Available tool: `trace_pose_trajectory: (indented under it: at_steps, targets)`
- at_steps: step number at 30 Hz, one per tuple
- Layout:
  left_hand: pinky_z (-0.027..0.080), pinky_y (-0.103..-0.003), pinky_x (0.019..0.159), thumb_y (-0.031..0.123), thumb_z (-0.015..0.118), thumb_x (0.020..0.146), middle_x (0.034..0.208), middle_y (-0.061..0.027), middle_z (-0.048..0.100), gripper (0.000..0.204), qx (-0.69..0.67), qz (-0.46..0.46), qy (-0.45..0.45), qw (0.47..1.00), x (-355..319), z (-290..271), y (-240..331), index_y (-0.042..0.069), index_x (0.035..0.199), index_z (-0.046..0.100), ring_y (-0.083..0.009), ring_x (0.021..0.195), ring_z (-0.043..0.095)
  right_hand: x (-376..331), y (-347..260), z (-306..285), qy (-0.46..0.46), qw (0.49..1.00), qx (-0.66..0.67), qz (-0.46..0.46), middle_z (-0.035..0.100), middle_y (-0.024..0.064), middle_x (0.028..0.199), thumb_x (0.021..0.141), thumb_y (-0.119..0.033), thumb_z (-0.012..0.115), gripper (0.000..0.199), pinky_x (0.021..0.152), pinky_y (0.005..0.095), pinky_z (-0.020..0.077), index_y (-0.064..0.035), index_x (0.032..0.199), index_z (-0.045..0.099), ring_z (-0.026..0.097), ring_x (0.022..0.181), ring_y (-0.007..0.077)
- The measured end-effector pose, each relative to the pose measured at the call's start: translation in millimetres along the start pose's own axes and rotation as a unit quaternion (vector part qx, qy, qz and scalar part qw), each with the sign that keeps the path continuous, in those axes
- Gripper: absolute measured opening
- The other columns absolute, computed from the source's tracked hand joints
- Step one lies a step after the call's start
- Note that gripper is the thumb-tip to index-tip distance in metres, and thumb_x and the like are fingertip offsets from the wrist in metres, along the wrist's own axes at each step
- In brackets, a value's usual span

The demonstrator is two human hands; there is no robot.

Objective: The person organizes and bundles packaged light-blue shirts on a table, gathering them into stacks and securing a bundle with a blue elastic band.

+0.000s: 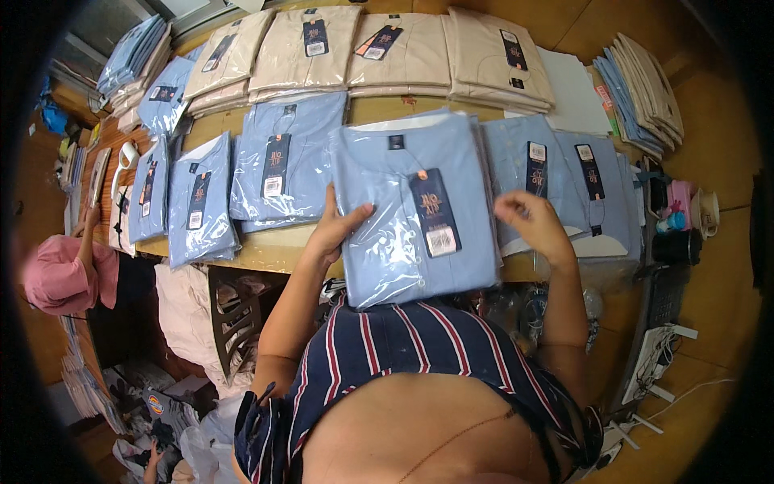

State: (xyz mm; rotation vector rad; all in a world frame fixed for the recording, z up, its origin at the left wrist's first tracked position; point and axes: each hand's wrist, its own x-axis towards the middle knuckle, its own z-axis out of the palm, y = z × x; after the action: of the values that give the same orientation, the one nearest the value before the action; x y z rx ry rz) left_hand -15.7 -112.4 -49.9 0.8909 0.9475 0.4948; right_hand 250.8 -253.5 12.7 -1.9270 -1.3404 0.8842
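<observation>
A long table (274,246) is stretching across the view. Along its far edge, a row of bagged beige shirts (383,71) is lying in piles. Nearer its front edge, three smaller blue bundles (219,202) are lying toward the left corner, and two blue piles (560,173) toward the right. Past the left end, a co-worker in pink (64,274) is reaching an arm toward the table. At the middle of the front edge, a bagged blue shirt (383,222) is hanging in the air, tilted up. The left hand (334,230) is clamping its left side, thumb on the front. The right hand (532,222) is curling its fingers just beside the right side; whether they are touching, I cannot tell. A dark tag (433,211) is showing through the plastic.
</observation>
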Motion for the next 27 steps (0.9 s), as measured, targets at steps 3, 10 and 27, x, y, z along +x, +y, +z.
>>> trace_pose_trajectory:
  at_steps: [3,10,27]
  targets:
    - [0.04,-0.033,0.08,0.015,0.066,0.064,0.122,-0.0203,0.022,0.094,-0.004,0.032,0.043,0.999,1,15,5,0.006,0.125,-0.004,-0.0244,0.1,0.042,13,21,24,0.036,0.973,0.224,0.052,0.047,0.0123,0.105,0.068,-0.024,0.064,0.061,0.079,0.0279,0.0375,-0.0016,0.115,0.034,0.047,0.091,0.0177]
    - [0.04,-0.032,0.08,0.017,0.07,0.06,0.12,-0.0204,0.026,0.101,0.064,0.047,-0.056,0.995,3,13,18,0.005,0.126,-0.005,-0.0249,0.102,0.04,39,24,56,-0.057,0.882,0.432,0.177,0.045,0.0077,0.108,0.067,-0.016,0.065,0.057,0.083,0.0284,0.0365,-0.0022,0.113,0.035,0.043,0.098,0.0165]
    - [0.043,-0.031,0.071,0.005,0.059,0.065,0.084,-0.0112,0.057,0.023,0.361,0.362,-0.085,0.855,-48,-43,-3,0.0,0.086,0.054,-0.0206,0.08,0.054,-30,12,57,0.105,0.964,0.151,-0.194,0.049,0.0088,0.099,0.061,-0.022,0.069,0.058,0.08,0.0298,0.0373,0.0007,0.106,0.04,0.046,0.091,0.0193]
